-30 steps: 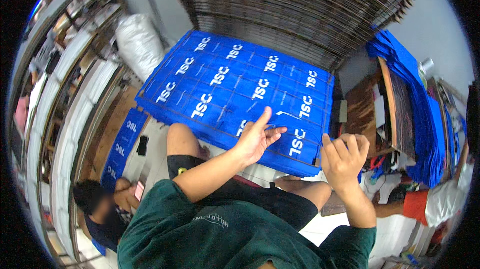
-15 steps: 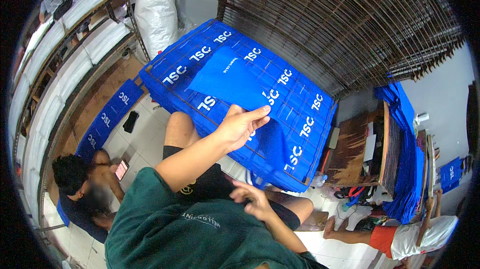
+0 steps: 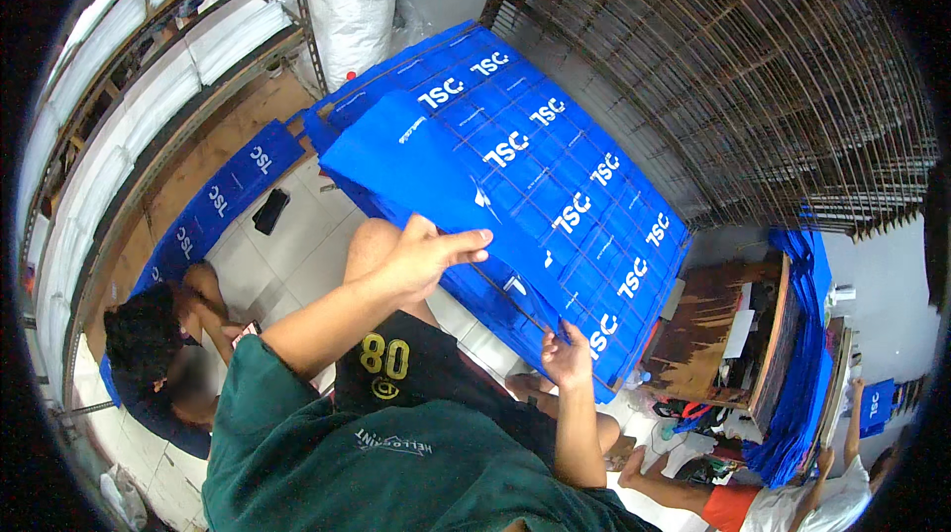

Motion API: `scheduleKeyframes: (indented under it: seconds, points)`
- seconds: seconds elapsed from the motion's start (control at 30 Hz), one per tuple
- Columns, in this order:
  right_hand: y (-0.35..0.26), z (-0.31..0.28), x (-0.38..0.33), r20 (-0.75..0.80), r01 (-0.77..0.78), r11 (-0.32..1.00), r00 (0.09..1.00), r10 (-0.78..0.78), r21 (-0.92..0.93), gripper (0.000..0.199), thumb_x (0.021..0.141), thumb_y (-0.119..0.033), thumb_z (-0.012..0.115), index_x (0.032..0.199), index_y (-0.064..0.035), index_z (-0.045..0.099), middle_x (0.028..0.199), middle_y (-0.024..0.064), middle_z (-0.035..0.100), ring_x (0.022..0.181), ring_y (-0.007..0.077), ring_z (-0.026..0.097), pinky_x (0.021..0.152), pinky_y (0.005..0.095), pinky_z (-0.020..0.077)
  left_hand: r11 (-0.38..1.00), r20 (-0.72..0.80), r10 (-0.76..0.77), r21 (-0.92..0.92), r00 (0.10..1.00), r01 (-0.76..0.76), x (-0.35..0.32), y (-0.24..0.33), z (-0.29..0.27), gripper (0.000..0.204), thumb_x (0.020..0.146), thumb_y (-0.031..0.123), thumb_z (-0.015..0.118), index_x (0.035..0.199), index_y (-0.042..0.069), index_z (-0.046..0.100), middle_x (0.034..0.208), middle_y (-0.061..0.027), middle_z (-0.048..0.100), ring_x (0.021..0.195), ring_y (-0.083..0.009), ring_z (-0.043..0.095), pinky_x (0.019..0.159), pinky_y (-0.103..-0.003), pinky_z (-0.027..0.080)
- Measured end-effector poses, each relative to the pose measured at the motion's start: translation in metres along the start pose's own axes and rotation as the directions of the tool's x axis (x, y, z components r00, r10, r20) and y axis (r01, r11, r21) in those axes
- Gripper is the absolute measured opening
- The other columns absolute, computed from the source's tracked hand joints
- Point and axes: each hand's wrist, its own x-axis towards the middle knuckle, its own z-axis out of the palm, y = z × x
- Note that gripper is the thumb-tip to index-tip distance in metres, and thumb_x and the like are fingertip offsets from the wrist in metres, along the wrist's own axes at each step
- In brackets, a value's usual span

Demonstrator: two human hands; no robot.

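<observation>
A loose blue fabric sheet (image 3: 391, 160) with white print lies slanted over the near left part of a blue printed stack with thin wire lines across it (image 3: 535, 151). My left hand (image 3: 433, 260) is closed on the sheet's near edge, thumb on top and fingers curled beneath. Farther right along the same edge, my right hand (image 3: 567, 356) pinches the sheet near its corner, with some fingers raised. The sheet's far left end rests beyond my left hand, partly hiding the prints below.
Tall wire racks (image 3: 713, 86) lean over the stack's far side. At left, a person (image 3: 149, 354) sits beside a blue printed strip (image 3: 218, 200) and a black phone (image 3: 270, 211) on the floor. A wooden cabinet (image 3: 708, 339) draped with blue fabric (image 3: 807, 354) stands right, near another person (image 3: 807, 497).
My left hand has drawn the sheet left and toward me. My right hand has risen from my lap to the sheet's edge. The whole view has shifted slightly.
</observation>
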Motion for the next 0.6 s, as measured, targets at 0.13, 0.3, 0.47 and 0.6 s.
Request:
scheduleKeyframes:
  seconds: [0.13, 0.3, 0.47, 0.6]
  points:
    - [-0.011, 0.034, 0.006, -0.114, 0.136, 0.974, 0.981, -0.158, -0.179, 0.031, 0.079, 0.002, 0.058, 0.106, -0.0091, 0.046, 0.096, 0.0088, 0.058, 0.073, 0.0201, 0.056, 0.050, 0.0202, 0.0477, 0.985, 0.042, 0.036, 0.166, 0.998, -0.042, 0.043, 0.018, -0.026, 0.037, 0.076, -0.001, 0.065, 0.109, 0.004, 0.049, 0.092, -0.0065, 0.059, 0.077, -0.0144, 0.059, 0.063, -0.026, 0.051]
    - [-0.044, 0.096, 0.035, 0.015, 0.123, 0.858, 0.991, -0.133, -0.498, 0.042, 0.080, 0.001, 0.055, 0.117, -0.0147, 0.040, 0.103, 0.0088, 0.056, 0.085, 0.0234, 0.058, 0.050, 0.0223, 0.0430, 0.926, 0.144, 0.051, 0.364, 0.988, -0.100, 0.141, 0.051, -0.050, 0.050, 0.074, -0.002, 0.061, 0.119, 0.011, 0.044, 0.101, -0.0037, 0.057, 0.081, -0.0136, 0.056, 0.062, -0.026, 0.049]
    - [-0.093, 0.191, 0.096, 0.192, 0.393, 0.701, 0.916, -0.351, -0.595, 0.049, 0.081, 0.000, 0.054, 0.125, -0.0130, 0.036, 0.108, 0.0062, 0.056, 0.090, 0.0172, 0.056, 0.061, 0.0244, 0.0395, 0.861, 0.221, 0.227, 0.410, 0.948, -0.301, 0.235, 0.111, -0.055, 0.040, 0.071, -0.002, 0.057, 0.108, 0.008, 0.048, 0.092, -0.0045, 0.058, 0.079, -0.0154, 0.055, 0.056, -0.028, 0.045]
    - [-0.134, 0.271, 0.160, 0.350, 0.554, 0.647, 0.832, -0.430, -0.523, 0.036, 0.083, 0.001, 0.052, 0.116, -0.0134, 0.044, 0.105, 0.0031, 0.058, 0.091, 0.0107, 0.056, 0.056, 0.0207, 0.0389, 0.762, 0.157, 0.419, 0.476, 0.895, -0.440, 0.289, 0.155, -0.073, 0.040, 0.071, -0.001, 0.057, 0.109, 0.009, 0.048, 0.095, -0.0049, 0.059, 0.081, -0.0160, 0.056, 0.057, -0.028, 0.045]
